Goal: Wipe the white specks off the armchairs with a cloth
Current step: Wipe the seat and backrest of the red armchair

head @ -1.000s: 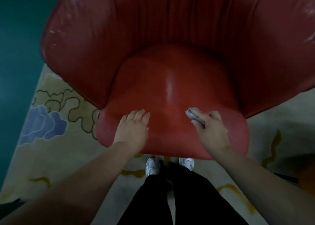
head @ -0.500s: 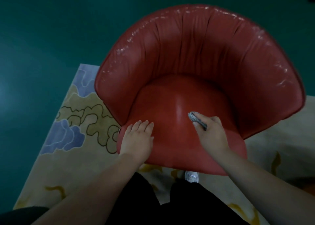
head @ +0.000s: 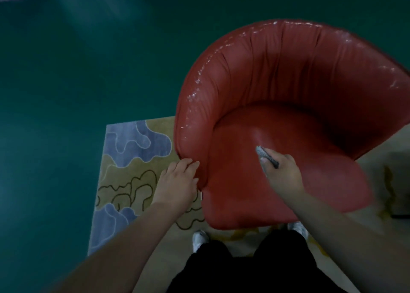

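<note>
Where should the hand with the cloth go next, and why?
Probably up to the chair's left rim: white specks show along it, while the right hand holds the grey cloth over the seat, and the left hand touches the chair's side.

The seat [head: 277, 181] of the red armchair [head: 288, 81] lies open from the near side — its curved back [head: 310, 66] walls it in at left, far and right. The left hand [head: 177, 181] touches the near end of the left wall; the right hand [head: 281, 172], gripping a grey cloth [head: 265, 155], sits over the seat's middle. Left of the chair, the rug [head: 133, 150] and green floor [head: 77, 81] lie open.
</note>
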Available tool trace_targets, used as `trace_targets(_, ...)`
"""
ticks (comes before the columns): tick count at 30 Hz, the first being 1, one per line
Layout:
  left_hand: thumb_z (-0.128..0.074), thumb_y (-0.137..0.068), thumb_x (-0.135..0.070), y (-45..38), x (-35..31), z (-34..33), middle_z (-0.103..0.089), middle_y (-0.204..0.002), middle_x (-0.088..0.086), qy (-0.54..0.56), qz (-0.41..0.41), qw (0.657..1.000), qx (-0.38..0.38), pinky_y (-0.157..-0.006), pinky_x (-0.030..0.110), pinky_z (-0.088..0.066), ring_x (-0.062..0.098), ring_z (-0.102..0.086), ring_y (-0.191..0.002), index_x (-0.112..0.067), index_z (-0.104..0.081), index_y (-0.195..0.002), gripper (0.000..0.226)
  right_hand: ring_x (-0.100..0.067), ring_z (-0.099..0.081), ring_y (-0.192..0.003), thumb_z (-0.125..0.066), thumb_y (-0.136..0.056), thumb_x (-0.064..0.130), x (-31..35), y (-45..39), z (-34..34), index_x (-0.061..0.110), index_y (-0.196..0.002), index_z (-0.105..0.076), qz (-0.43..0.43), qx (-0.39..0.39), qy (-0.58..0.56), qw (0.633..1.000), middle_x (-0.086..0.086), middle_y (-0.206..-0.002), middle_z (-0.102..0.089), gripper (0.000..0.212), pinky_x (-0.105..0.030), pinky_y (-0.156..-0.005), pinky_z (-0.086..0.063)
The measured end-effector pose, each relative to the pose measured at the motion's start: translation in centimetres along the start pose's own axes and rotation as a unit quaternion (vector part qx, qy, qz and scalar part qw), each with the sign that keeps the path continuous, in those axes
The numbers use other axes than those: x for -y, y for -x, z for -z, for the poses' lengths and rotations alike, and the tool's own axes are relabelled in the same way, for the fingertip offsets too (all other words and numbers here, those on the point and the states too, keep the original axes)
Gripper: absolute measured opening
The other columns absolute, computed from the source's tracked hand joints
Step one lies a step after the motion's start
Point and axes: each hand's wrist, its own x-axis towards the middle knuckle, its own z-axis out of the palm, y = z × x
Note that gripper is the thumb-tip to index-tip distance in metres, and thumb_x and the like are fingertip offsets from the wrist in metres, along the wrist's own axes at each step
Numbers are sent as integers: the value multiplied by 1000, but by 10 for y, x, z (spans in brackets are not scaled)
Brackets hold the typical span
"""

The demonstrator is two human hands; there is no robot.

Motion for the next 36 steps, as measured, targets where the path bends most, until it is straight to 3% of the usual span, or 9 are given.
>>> trace_targets(3, -48, -95, -30, -11, 28, 14, -45, -142, -3, -7, -21, 1000, 10, -104, 38, -39, 19, -38, -129, -22, -45, -141, 47, -9, -53, -71, -52, -94, 26, 17, 13, -15, 26, -102, -65, -3, 8, -16, 1000, -9, -90, -58, 16, -19, -69, -38)
trace_targets(5, -49, -95, -29, -19, 38, 19, -44, -143, -2, -4, -24, 1000, 9, -104, 39, -39, 20, -37, -130, -21, -45, -142, 48, -14, -55, -77, -53, -94, 25, 25, 19, -22, 23, -108, -66, -4, 11, -30, 999, -8, -89, -59, 20, -23, -74, -41)
trace_targets(8, -48, -95, -29, -33, 47, 19, -43, -142, 1, 24, -18, 999, 12, -106, 42, -37, 21, -37, -130, -19, -44, -142, 48, -6, -54, -74, -53, -94, 26, 31, 22, -31, 30, -107, -65, -3, -1, -27, 1000, -7, -91, -59, 18, -19, -72, -39)
trace_targets(12, -51, -94, -24, -51, 58, 20, -47, -138, 6, 68, 17, 997, -13, -105, 41, -38, 27, -40, -126, -16, -47, -141, 47, -4, -55, -82, -53, -93, 31, 38, 4, -39, 33, -123, -62, 8, 2, -11, 1000, -2, -93, -62, 31, -15, -69, -36)
trace_targets(15, -52, -93, -19, -58, 70, 20, -48, -137, 8, 105, 37, 994, -18, -109, 39, -31, 28, -40, -126, -14, -47, -140, 47, 0, -51, -82, -51, -92, 33, 43, -3, -42, 35, -112, -63, 7, -6, -5, 1000, 2, -89, -61, 23, -6, -61, -28)
trace_targets(18, -55, -93, -21, -70, 79, 24, -47, -138, 8, 120, 43, 992, -8, -109, 41, -30, 30, -40, -128, -17, -46, -141, 49, 0, -51, -75, -51, -92, 34, 46, -9, -46, 38, -103, -62, 1, -2, -7, 1000, 2, -88, -58, 16, -4, -57, -31)
trace_targets(25, -57, -92, -32, -119, 111, 30, -41, -144, 9, 103, -6, 994, 43, -109, 40, -32, 29, -37, -131, -19, -35, -147, 61, 13, -50, -84, -57, -92, 29, 72, -22, -75, 37, -123, -60, -38, -56, -44, 997, 4, -97, -57, 32, -1, -64, -34)
trace_targets(32, -64, -90, -37, -190, 149, 26, -37, -147, 7, 161, -108, 972, 130, -101, 28, -33, 21, -39, -131, -23, -28, -148, 70, 2, -55, -88, -57, -93, 31, 109, -36, -139, 36, -126, -60, -120, -123, -84, 981, 5, -99, -59, 34, -6, -70, -35)
trace_targets(36, -67, -86, -39, -221, 161, 26, -48, -137, 4, 174, -152, 960, 156, -88, 24, -40, 17, -51, -115, -19, -33, -142, 68, -3, -56, -88, -59, -92, 25, 129, -41, -169, 38, -126, -60, -158, -165, -91, 969, 2, -97, -60, 37, -9, -70, -35)
